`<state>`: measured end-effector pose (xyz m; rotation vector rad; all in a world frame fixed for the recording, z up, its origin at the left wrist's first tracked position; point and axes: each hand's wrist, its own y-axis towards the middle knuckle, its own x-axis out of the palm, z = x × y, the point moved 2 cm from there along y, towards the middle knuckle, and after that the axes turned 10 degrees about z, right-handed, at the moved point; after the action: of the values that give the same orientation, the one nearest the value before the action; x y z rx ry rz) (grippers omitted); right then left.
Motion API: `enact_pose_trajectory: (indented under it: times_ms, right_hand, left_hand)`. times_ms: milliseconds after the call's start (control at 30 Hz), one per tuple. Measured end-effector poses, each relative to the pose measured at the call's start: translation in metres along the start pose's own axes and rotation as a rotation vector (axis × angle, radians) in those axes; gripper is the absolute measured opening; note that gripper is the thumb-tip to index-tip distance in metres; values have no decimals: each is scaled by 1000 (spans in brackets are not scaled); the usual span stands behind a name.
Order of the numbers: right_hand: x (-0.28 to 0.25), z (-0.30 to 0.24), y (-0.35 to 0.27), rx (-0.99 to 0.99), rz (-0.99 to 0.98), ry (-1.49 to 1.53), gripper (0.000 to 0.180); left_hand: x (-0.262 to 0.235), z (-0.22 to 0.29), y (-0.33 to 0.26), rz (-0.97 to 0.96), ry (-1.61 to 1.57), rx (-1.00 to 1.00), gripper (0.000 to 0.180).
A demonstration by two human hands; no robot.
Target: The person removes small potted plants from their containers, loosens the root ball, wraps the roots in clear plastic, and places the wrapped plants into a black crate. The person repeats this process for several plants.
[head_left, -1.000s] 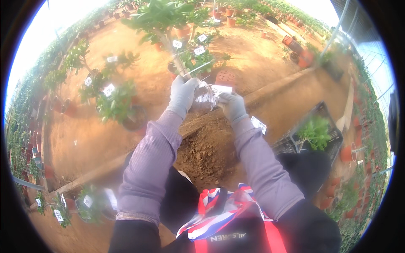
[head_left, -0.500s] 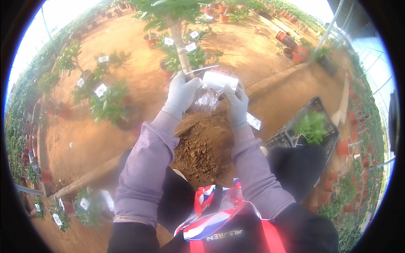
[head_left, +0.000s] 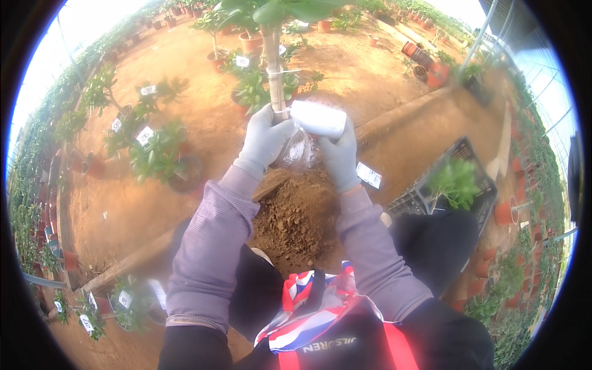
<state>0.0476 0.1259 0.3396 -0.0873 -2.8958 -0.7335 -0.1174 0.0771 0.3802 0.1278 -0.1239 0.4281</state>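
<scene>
My gloved left hand (head_left: 261, 140) is closed around the lower stem (head_left: 274, 73) of an upright potted-type plant with broad green leaves (head_left: 271, 11). In my gloved right hand (head_left: 340, 155) is a white roll of film (head_left: 319, 118), held sideways just right of the stem. Shiny clear plastic (head_left: 300, 148) hangs between my hands, below the roll; what it covers is hard to make out. A thin white tie circles the stem above my left hand. Under my hands lies a heap of loose brown soil (head_left: 293, 222).
A black crate (head_left: 472, 166) holding a green seedling (head_left: 455, 184) stands at right. Tagged leafy plants (head_left: 151, 148) in pots are at left, with others at lower left. A white label (head_left: 369, 174) shows beside my right wrist. Stacked brown pots (head_left: 419, 55) lie at the far right.
The stem now stands more upright and a little further right. The white roll has come slightly down and left, against the stem, and my right hand has shifted lower under it.
</scene>
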Motion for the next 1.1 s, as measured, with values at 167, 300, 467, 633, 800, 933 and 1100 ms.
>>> enact_pose_trajectory:
  times_ms: [167,300,467,633,800,933,1100]
  right_hand:
    - [-2,-22,-5,-11,124,-674,36]
    - [-7,-22,-10,180,208,-443,37]
    - [-23,-9,-23,336,197,-333,26]
    - [-20,-9,-25,498,84,-93,23]
    - [2,-13,-15,262,88,-189,26]
    - [6,-17,-19,-45,155,-509,26]
    - [5,-31,-23,-534,269,-804,21]
  left_hand:
    - [-2,-1,2,69,122,28,21]
    - [-2,-15,6,79,69,50,21]
    - [-12,-17,18,107,218,93,23]
    - [-17,-9,15,144,243,118,21]
    - [-10,-10,10,102,205,119,21]
    - [-12,-15,11,110,152,102,20]
    - [-8,-23,12,154,166,143,19]
